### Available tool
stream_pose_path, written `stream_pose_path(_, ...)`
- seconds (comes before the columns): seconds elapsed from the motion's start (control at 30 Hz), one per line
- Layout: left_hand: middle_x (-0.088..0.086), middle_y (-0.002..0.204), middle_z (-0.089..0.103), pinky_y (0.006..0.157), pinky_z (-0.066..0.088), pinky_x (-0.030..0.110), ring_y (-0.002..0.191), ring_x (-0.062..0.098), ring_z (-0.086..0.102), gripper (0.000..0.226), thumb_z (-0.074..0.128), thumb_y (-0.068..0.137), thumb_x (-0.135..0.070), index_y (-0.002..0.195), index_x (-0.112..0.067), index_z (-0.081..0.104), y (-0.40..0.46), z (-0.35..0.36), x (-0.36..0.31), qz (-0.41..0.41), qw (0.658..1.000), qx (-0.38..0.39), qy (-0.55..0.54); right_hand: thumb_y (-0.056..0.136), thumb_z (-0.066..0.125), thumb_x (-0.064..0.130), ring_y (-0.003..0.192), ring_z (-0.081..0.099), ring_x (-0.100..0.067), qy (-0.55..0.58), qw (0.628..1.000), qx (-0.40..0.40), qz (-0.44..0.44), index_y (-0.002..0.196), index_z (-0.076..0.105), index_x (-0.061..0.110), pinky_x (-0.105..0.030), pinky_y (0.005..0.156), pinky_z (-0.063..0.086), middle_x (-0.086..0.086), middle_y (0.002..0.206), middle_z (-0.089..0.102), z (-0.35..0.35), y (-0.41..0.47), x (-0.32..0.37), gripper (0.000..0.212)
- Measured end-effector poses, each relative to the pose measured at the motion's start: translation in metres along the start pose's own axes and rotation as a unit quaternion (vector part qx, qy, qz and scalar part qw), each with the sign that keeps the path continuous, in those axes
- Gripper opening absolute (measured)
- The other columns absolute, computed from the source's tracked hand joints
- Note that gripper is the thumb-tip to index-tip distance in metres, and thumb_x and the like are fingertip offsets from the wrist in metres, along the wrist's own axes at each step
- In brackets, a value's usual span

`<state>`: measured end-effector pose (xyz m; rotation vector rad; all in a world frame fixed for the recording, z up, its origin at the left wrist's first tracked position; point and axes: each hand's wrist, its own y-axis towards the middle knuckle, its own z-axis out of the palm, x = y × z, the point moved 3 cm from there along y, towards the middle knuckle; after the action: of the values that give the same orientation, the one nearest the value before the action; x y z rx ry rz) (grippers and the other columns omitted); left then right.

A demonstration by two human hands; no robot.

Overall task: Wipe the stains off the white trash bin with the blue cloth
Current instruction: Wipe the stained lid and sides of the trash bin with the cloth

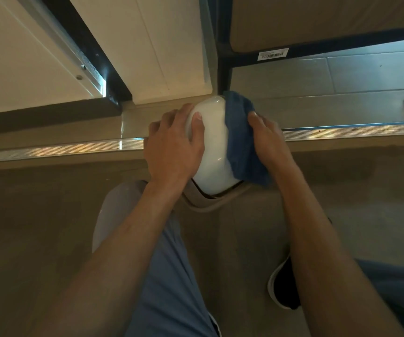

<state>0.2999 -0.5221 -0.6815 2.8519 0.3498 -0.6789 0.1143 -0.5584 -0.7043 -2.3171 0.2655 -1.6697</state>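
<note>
The white trash bin [214,142] stands on the floor straight below me, and I see its glossy domed lid from above. My left hand [174,147] grips the lid's left side, thumb lying across the top and fingers curled over the far edge. The blue cloth [241,139] drapes down the bin's right side. My right hand [268,137] presses flat against the cloth, fingers straight and pointing away from me. The bin's body and any stains are hidden under the lid, the cloth and my hands.
A metal threshold strip [342,131] crosses the floor behind the bin. A white door and dark frame [113,76] sit at the back left, a dark chair leg [224,69] just behind the bin. My knee [162,263] and shoe [285,285] are below.
</note>
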Motion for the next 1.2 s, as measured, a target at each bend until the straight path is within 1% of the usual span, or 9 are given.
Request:
stream_pose_path(0.23,0.001,0.138,0.061,0.096,0.047,0.044,0.121,0.031,0.055,0.048,0.031,0.104,-0.053,0.143,-0.033,0.052,0.002,-0.002,0.001,-0.006,1.0,0.01,-0.001,0.105,0.041,0.037,0.116,0.061,-0.021,-0.046,0.994,0.092,0.027,0.128,0.064,0.014,-0.031,0.097,0.046,-0.009,0.125,0.066,0.015,0.063,0.028,0.04)
stream_pose_path(0.37,0.0,0.136,0.062,0.094,0.048,0.043,0.12,0.031,0.055,0.046,0.032,0.105,-0.053,0.142,-0.034,0.052,0.0,-0.002,0.002,-0.001,1.0,0.01,0.002,0.107,0.032,0.047,0.1,0.062,-0.008,-0.027,0.999,0.022,-0.015,0.112,0.066,0.027,-0.028,0.087,0.047,0.005,0.106,0.069,0.005,0.009,0.002,0.04)
stream_pose_path(0.47,0.0,0.136,0.062,0.093,0.047,0.042,0.12,0.031,0.055,0.048,0.031,0.104,-0.054,0.142,-0.034,0.052,0.002,-0.002,0.002,0.002,1.0,0.011,0.003,0.107,0.032,0.048,0.1,0.06,-0.001,0.024,0.999,-0.032,-0.027,0.103,0.061,0.039,-0.028,0.09,0.048,0.013,0.104,0.065,0.005,-0.023,-0.014,0.03)
stream_pose_path(0.6,0.001,0.136,0.061,0.093,0.049,0.045,0.119,0.032,0.055,0.048,0.031,0.105,-0.053,0.143,-0.032,0.052,0.001,-0.003,0.002,0.008,1.0,0.017,0.001,0.107,0.034,0.039,0.096,0.06,-0.011,-0.021,1.0,-0.001,0.0,0.106,0.065,0.023,-0.027,0.08,0.044,0.003,0.102,0.065,0.005,0.009,0.009,0.034)
stream_pose_path(0.7,0.002,0.137,0.061,0.094,0.05,0.046,0.12,0.031,0.056,0.05,0.03,0.104,-0.054,0.143,-0.031,0.051,0.001,-0.003,0.002,0.012,1.0,0.023,-0.009,0.107,0.037,0.036,0.109,0.06,-0.018,-0.051,0.997,0.05,-0.003,0.124,0.065,0.017,-0.029,0.089,0.041,-0.004,0.114,0.065,0.006,0.037,0.031,0.038)
stream_pose_path(0.8,0.002,0.136,0.061,0.095,0.05,0.046,0.12,0.03,0.056,0.05,0.031,0.103,-0.055,0.143,-0.031,0.05,0.002,-0.003,0.004,0.012,0.999,0.025,-0.016,0.107,0.036,0.04,0.112,0.06,-0.018,-0.052,0.997,0.063,0.002,0.127,0.064,0.018,-0.03,0.092,0.042,-0.007,0.122,0.066,0.009,0.04,0.028,0.041)
stream_pose_path(0.97,0.001,0.136,0.061,0.093,0.046,0.041,0.119,0.03,0.055,0.048,0.034,0.104,-0.053,0.143,-0.032,0.052,0.002,-0.002,0.003,0.01,1.0,0.017,-0.007,0.108,0.031,0.043,0.087,0.062,-0.01,-0.03,0.998,-0.057,-0.018,0.098,0.063,0.019,-0.034,0.078,0.048,0.003,0.091,0.065,0.008,-0.004,-0.006,0.041)
stream_pose_path(1.1,0.002,0.136,0.061,0.093,0.048,0.042,0.12,0.03,0.055,0.049,0.033,0.104,-0.054,0.143,-0.031,0.051,0.002,-0.001,0.004,0.01,1.0,0.02,-0.008,0.106,0.029,0.047,0.089,0.065,-0.016,-0.061,0.973,-0.218,-0.031,0.1,0.06,0.023,-0.046,0.084,0.055,0.002,0.094,0.067,0.026,-0.04,-0.028,0.039)
stream_pose_path(1.2,0.003,0.135,0.062,0.094,0.05,0.045,0.119,0.031,0.056,0.048,0.033,0.104,-0.053,0.143,-0.031,0.051,0.002,-0.002,0.003,0.014,1.0,0.016,-0.008,0.107,0.03,0.039,0.086,0.06,-0.016,-0.081,0.977,-0.196,-0.028,0.095,0.059,0.021,-0.039,0.083,0.049,0.002,0.088,0.062,0.021,-0.027,-0.008,0.037)
